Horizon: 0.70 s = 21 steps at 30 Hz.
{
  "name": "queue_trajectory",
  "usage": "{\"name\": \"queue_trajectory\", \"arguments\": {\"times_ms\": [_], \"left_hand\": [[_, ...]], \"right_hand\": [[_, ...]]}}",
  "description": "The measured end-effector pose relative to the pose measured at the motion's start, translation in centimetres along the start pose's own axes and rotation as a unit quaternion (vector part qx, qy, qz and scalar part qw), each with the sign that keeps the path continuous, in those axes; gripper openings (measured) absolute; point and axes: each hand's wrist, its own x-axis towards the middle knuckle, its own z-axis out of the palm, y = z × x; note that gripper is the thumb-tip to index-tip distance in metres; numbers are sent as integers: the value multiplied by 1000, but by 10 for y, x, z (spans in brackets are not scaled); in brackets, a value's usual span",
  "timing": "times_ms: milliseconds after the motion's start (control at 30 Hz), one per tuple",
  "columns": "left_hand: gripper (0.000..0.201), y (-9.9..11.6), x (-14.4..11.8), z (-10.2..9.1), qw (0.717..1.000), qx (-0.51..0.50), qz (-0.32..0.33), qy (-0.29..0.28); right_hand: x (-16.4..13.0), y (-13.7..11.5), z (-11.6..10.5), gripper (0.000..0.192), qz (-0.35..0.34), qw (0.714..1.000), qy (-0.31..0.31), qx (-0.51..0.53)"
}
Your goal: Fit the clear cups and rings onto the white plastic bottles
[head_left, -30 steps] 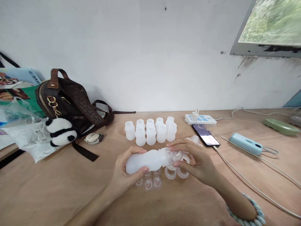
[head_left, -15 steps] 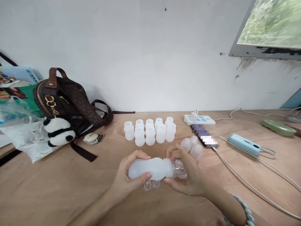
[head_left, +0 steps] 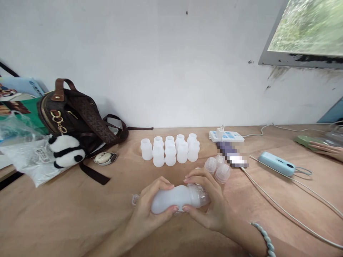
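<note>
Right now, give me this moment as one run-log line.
left hand: grips white bottle body | right hand: on clear cap | bottle: horizontal, above table

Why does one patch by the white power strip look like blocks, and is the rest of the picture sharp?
Head view: the flat object beside the white power strip is pixelated on purpose; the milky white plastic bottle held in the left hand and right hand is fairly sharp; light is soft and even, shadows faint; the window at top right is smeared and tilted by the wide lens.
</note>
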Motion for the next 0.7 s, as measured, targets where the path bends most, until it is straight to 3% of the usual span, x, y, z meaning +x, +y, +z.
{"name": "queue_trajectory", "arguments": {"times_ms": [167,300,400,467,533,567,633,700], "left_hand": [[35,0,14,-14,996,20,37,-76],[51,-3,31,-30,986,62,18,-157],[45,-10,37,-42,983,99,2,-153],[40,-22,38,-50,991,101,-32,-87],[41,-38,38,-58,994,56,-83,45],[43,-46,38,-62,986,15,-109,124],[53,-62,40,-66,959,-90,-160,218],[61,-74,43,-67,938,-143,-191,253]], "right_hand": [[0,1,-3,37,-19,1000,4,-7],[5,4,-5,40,1,1000,-18,24],[6,8,-8,44,31,998,-32,54],[7,13,-12,44,49,998,-15,46],[7,20,-17,40,67,997,34,25],[8,24,-20,37,77,995,66,14],[11,32,-25,29,100,987,126,-2],[14,38,-30,24,120,979,164,-8]]}}
